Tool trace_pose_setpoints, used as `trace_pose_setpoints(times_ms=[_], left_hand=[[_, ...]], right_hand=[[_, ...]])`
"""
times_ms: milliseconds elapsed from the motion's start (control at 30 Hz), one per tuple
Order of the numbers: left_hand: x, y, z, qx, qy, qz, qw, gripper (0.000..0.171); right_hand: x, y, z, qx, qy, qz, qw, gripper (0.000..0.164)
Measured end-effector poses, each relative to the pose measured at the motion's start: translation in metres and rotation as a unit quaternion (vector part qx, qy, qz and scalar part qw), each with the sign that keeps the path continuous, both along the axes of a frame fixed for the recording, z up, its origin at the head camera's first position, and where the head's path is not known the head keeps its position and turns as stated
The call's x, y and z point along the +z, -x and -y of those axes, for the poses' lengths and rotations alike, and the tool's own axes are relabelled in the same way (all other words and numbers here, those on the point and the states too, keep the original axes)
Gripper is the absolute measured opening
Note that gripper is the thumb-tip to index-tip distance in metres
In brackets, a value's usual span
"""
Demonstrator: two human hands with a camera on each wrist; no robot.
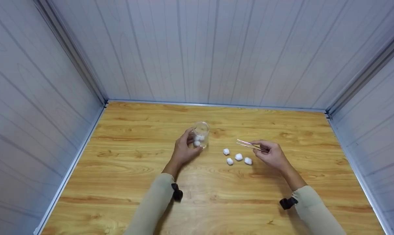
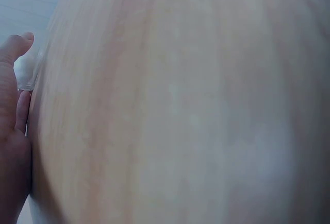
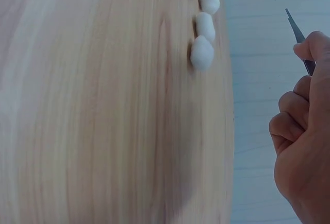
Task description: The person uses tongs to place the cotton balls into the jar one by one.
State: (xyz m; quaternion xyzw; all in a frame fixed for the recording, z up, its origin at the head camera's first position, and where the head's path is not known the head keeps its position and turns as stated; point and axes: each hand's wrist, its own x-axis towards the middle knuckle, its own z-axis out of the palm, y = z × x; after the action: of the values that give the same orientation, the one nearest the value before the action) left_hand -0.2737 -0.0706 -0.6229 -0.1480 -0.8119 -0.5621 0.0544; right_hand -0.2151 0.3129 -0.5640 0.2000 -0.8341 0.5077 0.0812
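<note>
My left hand (image 1: 184, 150) grips a clear glass jar (image 1: 202, 130) from its left side, thumb near the base. Several white cotton balls (image 1: 197, 143) lie inside the jar. In the left wrist view only part of the hand (image 2: 11, 105) and the jar's lower end (image 2: 27, 74) show at the left edge. Tweezers (image 1: 245, 144) are pinched in my right hand (image 1: 271, 154), their tips apart, pointing left with nothing between them. Below and left of the tips, several loose cotton balls (image 1: 238, 157) lie on the table. The right wrist view shows the tweezers (image 3: 296, 28) held above the tabletop.
The wood-grain table (image 1: 118, 169) is bounded by a back wall panel (image 1: 197, 52) and side panels (image 1: 30, 98). A black wrist camera (image 1: 177, 192) sits on the left sleeve, another camera (image 1: 288, 203) on the right.
</note>
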Motion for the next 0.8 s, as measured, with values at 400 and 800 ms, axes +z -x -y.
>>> trace_pose_setpoints(times_ms=[400,800], left_hand=[[0.001,-0.001,-0.001,-0.006,-0.004,0.008,0.9999,0.085],[0.001,-0.001,-0.002,0.003,-0.005,0.007,1.0,0.084]], right_hand=[[-0.014,-0.008,-0.008,-0.001,-0.016,0.029,0.999,0.026],[-0.025,-0.016,-0.014,-0.004,-0.045,0.039,0.998,0.024]])
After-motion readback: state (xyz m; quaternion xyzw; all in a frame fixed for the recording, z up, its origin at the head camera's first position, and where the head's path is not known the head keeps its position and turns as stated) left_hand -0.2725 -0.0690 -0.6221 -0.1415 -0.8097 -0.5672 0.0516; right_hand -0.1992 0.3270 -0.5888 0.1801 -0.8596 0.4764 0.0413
